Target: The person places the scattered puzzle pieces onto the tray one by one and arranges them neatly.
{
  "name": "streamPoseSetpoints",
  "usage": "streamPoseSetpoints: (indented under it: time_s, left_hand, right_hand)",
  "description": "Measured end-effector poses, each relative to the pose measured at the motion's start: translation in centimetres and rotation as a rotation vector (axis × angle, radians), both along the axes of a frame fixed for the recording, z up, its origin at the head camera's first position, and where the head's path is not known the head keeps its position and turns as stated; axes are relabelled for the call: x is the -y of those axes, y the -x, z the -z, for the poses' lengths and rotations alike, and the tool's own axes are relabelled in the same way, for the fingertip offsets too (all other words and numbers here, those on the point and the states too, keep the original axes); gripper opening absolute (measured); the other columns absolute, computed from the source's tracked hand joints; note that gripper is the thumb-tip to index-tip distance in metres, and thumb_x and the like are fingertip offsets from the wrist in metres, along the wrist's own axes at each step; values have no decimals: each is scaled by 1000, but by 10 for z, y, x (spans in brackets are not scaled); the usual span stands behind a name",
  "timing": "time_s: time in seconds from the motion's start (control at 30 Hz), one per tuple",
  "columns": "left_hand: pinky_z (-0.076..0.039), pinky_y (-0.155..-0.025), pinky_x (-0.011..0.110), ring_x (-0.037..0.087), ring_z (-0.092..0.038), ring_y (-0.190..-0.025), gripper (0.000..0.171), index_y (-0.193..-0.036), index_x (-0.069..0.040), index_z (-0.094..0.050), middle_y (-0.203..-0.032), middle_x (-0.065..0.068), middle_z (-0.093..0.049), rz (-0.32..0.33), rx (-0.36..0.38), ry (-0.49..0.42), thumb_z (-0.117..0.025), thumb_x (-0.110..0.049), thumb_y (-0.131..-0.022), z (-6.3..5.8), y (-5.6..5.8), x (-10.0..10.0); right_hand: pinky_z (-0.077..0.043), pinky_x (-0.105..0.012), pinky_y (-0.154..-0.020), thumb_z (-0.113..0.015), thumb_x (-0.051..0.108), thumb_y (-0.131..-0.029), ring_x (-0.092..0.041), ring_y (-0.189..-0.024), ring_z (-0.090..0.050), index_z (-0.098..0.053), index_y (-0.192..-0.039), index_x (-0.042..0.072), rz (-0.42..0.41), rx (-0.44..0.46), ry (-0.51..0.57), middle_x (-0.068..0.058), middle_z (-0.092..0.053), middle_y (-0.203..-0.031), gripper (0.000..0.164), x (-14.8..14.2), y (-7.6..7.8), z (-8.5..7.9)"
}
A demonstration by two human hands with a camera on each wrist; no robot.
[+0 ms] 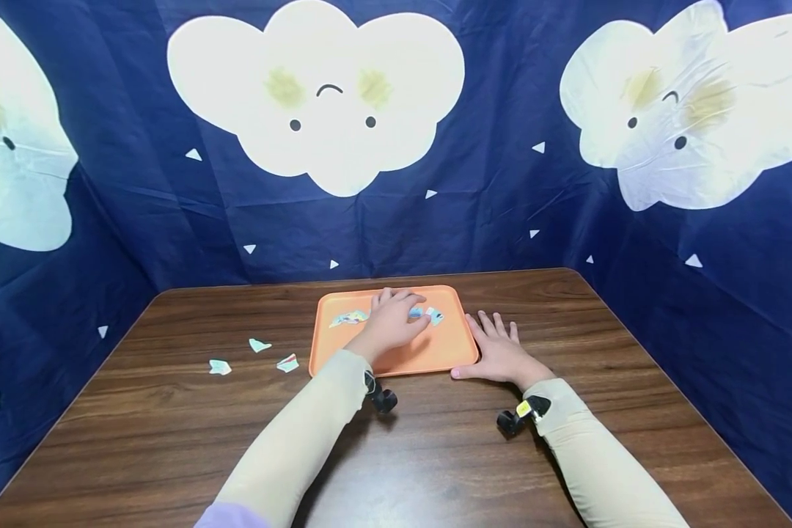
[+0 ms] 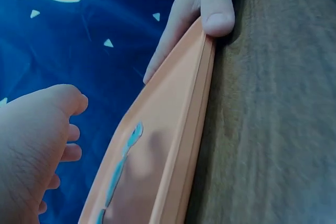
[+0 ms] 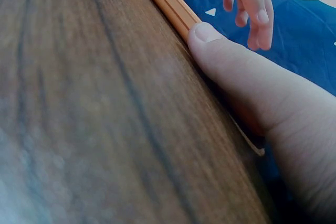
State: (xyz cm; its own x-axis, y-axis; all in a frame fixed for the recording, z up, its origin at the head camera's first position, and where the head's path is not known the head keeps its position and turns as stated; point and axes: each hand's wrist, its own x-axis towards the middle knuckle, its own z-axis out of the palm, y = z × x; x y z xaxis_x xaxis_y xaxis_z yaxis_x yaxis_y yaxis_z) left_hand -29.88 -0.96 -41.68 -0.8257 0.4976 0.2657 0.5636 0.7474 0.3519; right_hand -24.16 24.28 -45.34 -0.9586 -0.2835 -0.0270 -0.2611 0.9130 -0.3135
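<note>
My left hand (image 1: 391, 323) hovers over the orange tray (image 1: 449, 352), fingers relaxed and nothing between them. Under and beside it, printed paper scraps (image 1: 350, 317) lie in a row on the tray, partly hidden by the hand. At the row's right end is a pale scrap with dark blue marks (image 1: 434, 315). In the left wrist view the scraps (image 2: 116, 174) run end to end. My right hand (image 1: 499, 353) rests at the tray's near right corner, fingers spread. Its thumb (image 3: 226, 51) touches the front rim, and the index finger lies along the right side.
Three loose scraps lie on the wooden table left of the tray: an upper one (image 1: 259, 345), a left one (image 1: 220, 367) and one with a red mark (image 1: 287, 362). A dark blue cloth (image 1: 369, 242) with white clouds hangs behind the table.
</note>
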Motion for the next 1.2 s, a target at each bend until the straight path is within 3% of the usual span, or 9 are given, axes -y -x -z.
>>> streamPoseSetpoints:
  time_s: [0.17,0.37,0.53,0.73,1.0,1.2]
  left_hand:
    - [-29,-98,49,30,-44,-121,43,-133,-16,-65,-135,1,-61,16,-36,-47,-60,-41,-99,-3,-6,13]
    - [-29,-99,48,26,-43,-121,38,-130,-19,-66,-137,0,-60,-27,-49,-102,-61,-39,-98,-7,-14,29]
    - [-27,-102,50,26,-44,-118,33,-126,-18,-68,-134,1,-62,-25,-54,-169,-62,-35,-98,-9,-21,39]
    - [-30,-101,52,28,-49,-117,27,-118,-15,-70,-126,0,-65,-31,-117,-214,-66,-29,-96,-2,-28,58]
    - [-34,-99,54,33,-50,-117,24,-118,-15,-71,-124,1,-64,-8,-143,-276,-66,-23,-96,8,-37,89]
    - [-33,-94,53,31,-51,-113,20,-113,-15,-71,-121,2,-65,-7,-242,-294,-67,-19,-93,12,-43,116]
  right_hand:
    - [3,-73,-112,-65,84,-71,-51,-150,0,-15,-163,10,-1,-5,2,-26,-9,-166,128,1,0,-3]
    - [2,-73,-112,-65,84,-71,-52,-150,-1,-15,-163,10,-7,-12,-1,-26,-10,-165,128,2,2,-2]
    - [1,-73,-112,-67,82,-70,-52,-150,-2,-16,-162,10,2,-17,-6,-26,-11,-165,128,0,-1,-4]
    - [1,-74,-112,-67,83,-70,-53,-150,-2,-15,-162,9,-3,-12,1,-27,-11,-165,129,0,-1,-4]
    - [2,-73,-113,-66,84,-70,-51,-151,0,-14,-163,11,1,-5,-3,-25,-10,-166,129,1,0,-2]
    - [2,-72,-113,-65,85,-70,-51,-151,1,-14,-163,11,2,-8,7,-25,-9,-166,129,0,-1,0]
